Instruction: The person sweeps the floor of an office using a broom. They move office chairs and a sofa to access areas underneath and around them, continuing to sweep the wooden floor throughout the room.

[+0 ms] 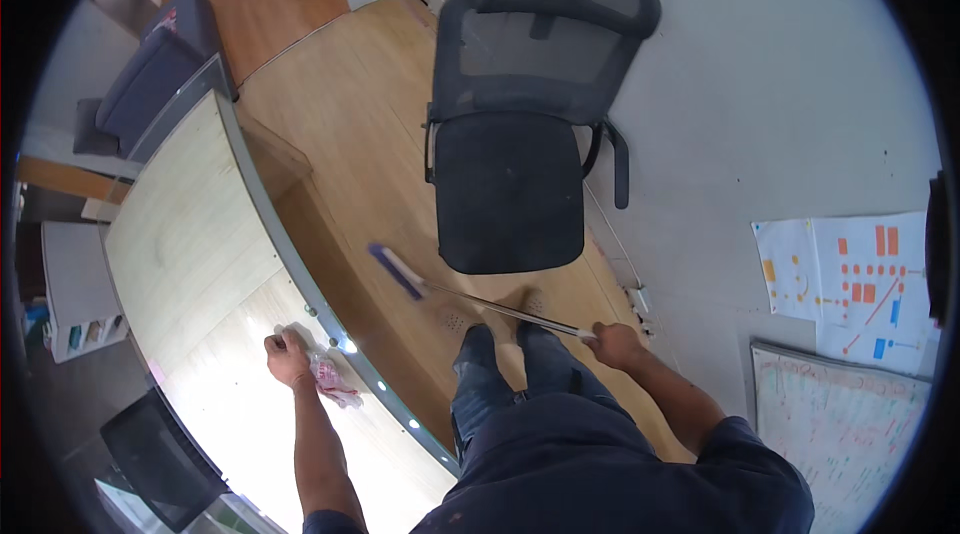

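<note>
My right hand (615, 346) is wrapped round the end of a broom's thin metal handle. The broom (480, 302) slants across in front of my legs. Its white head with blue-purple bristles (397, 271) is low over the floor, between the desk and the chair; it is slightly blurred. Over the pale curved desk (190, 224), my left hand (288, 358) has its fingers curled in. Something small and pale shows at the fingertips, too small to name. A crumpled clear plastic bag with red marks (336, 382) lies on the desktop beside that wrist.
A black mesh office chair (510, 189) stands ahead of me on the wood floor (345, 104). The white wall (740, 124) rises on the right, with a whiteboard (835, 414) and paper charts (860, 284). A cable and socket (640, 300) run along its foot. Far left is a grey-purple sofa (160, 84).
</note>
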`<state>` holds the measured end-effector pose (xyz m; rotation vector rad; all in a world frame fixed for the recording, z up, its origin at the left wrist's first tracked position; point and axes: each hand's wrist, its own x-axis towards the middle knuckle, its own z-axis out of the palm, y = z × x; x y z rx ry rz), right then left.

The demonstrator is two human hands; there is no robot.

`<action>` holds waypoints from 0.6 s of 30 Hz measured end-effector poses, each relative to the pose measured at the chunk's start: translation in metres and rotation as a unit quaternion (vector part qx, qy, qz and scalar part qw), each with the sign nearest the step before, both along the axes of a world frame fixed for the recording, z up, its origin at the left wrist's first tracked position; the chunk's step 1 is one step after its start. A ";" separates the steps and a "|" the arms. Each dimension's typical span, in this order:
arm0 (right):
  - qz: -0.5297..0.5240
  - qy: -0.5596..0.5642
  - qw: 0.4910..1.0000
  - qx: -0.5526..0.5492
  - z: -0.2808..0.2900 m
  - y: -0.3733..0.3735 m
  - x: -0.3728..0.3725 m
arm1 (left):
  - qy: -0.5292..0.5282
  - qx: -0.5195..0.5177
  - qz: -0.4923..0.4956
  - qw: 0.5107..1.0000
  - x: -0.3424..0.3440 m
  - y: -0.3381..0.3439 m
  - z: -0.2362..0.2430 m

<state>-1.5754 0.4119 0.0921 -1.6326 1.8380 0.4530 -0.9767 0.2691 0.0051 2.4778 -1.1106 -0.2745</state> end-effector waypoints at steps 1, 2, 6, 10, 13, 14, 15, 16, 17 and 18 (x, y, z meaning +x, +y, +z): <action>-0.016 0.022 1.000 0.016 0.002 0.015 -0.016 | 0.009 0.007 -0.007 1.000 0.003 0.000 0.000; -0.031 0.043 0.998 0.032 0.004 0.030 -0.032 | 0.017 0.014 -0.013 1.000 0.008 -0.001 0.003; -0.136 0.153 0.976 0.078 -0.004 0.099 -0.104 | 0.023 0.020 -0.105 0.994 -0.040 0.001 0.004; -0.178 0.158 0.964 0.119 0.025 0.140 -0.159 | 0.096 0.030 -0.228 0.968 -0.179 -0.005 0.010; -0.197 0.160 0.954 0.158 0.047 0.163 -0.190 | 0.201 0.101 -0.292 0.929 -0.324 -0.029 0.042; -0.200 0.155 0.957 0.145 0.049 0.171 -0.201 | 0.227 0.119 -0.310 0.916 -0.367 -0.043 0.059; -0.201 0.148 0.960 0.130 0.052 0.180 -0.212 | 0.252 0.079 -0.311 0.913 -0.406 -0.060 0.073; -0.210 0.143 0.959 0.128 0.059 0.184 -0.222 | 0.273 0.041 -0.310 0.910 -0.439 -0.078 0.086; -0.217 0.138 0.958 0.126 0.066 0.188 -0.232 | 0.279 -0.003 -0.322 0.905 -0.466 -0.099 0.107; -0.220 0.142 0.958 0.114 0.070 0.198 -0.245 | 0.278 -0.062 -0.346 0.894 -0.488 -0.126 0.131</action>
